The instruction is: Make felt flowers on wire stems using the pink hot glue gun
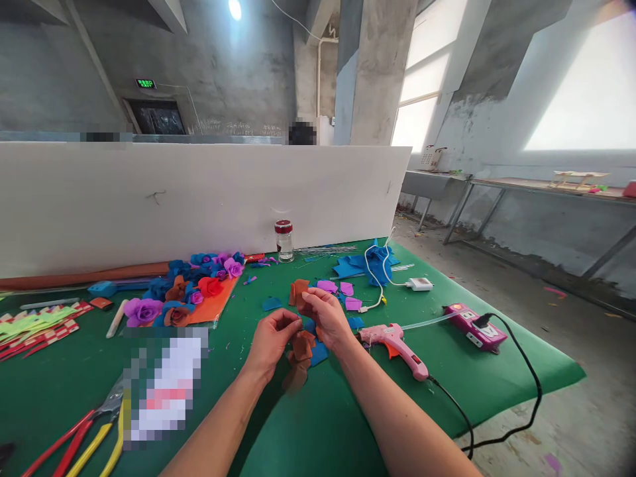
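My right hand (326,318) pinches a brown crepe-paper petal (298,292) between thumb and fingers, over the middle of the green table. Close beside it, my left hand (271,341) is closed in a pinch; whatever its fingertips hold is too small to make out. Just below the hands lie more brown petals (302,346) and blue paper pieces (318,354). Several purple petals (353,303) are scattered behind my right hand. A pink hot glue gun (397,341) rests to the right of my right wrist, with a clear glue stick in its back.
Paper roses (143,311) are piled on an orange sheet at the left. Red-handled pliers (74,440) and yellow-handled ones lie front left. A glass jar (285,242) stands by the white board (199,205). A pink power strip (474,326), its black cord, and a white charger (420,284) are right.
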Demonstrator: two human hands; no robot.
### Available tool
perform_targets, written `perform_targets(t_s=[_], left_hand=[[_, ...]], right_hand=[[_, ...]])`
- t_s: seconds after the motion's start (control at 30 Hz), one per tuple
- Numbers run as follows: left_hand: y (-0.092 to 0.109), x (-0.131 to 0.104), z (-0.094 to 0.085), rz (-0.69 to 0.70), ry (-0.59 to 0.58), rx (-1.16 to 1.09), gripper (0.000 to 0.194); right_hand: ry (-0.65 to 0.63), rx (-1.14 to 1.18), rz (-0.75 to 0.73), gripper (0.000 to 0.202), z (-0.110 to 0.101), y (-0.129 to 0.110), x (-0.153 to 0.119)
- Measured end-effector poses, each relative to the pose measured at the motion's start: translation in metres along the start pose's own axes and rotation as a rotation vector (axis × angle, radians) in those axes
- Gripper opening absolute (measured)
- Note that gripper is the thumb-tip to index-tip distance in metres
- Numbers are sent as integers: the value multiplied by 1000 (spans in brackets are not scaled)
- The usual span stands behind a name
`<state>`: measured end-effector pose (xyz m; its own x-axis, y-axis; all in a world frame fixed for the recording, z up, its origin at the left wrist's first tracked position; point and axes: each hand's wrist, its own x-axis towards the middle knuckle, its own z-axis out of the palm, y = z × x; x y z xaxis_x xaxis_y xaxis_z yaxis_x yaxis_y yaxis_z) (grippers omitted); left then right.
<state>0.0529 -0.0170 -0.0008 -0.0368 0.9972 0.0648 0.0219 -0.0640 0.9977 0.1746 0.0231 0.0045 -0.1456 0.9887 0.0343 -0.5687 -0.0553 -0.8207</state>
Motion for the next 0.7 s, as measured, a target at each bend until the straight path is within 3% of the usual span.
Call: perform_targets(t_s=[0.13,0.3,0.7], left_hand=[[0,0,0,8,6,-10,23],[1,1,-2,17,43,-38,24],[5,4,-9,25,33,-80,28]], right_hand=[[-30,-81,50,27,0,-1,-1],[-145,-294,-49,19,-2,2,-2],[-84,-348,-45,25,-3,0,-2]])
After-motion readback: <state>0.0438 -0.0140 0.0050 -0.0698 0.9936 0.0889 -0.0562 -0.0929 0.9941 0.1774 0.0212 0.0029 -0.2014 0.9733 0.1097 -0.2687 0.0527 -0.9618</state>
